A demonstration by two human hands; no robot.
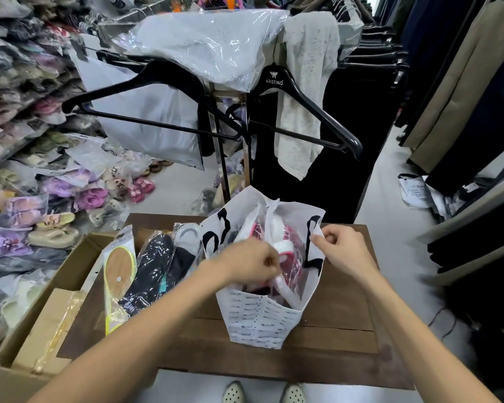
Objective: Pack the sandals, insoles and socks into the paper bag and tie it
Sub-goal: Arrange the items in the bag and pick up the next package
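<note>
A white paper bag [259,318] with black lettering stands open on a wooden table [341,324]. Inside it lie pink and white sandals [285,245] wrapped in clear plastic. My left hand [245,261] reaches over the bag's left rim, fingers closed on the sandals' plastic wrap. My right hand [342,248] pinches the bag's right edge. To the left of the bag, packs lean against each other: tan insoles [118,274] with yellow-green trim, dark insoles [150,274], and black and white socks [186,245].
A cardboard box [44,324] holding tan packets sits at the table's left. Behind the bag stands a rack with black hangers [300,91] and bagged garments. Bagged shoes are piled on the floor at left; dark clothes hang at right.
</note>
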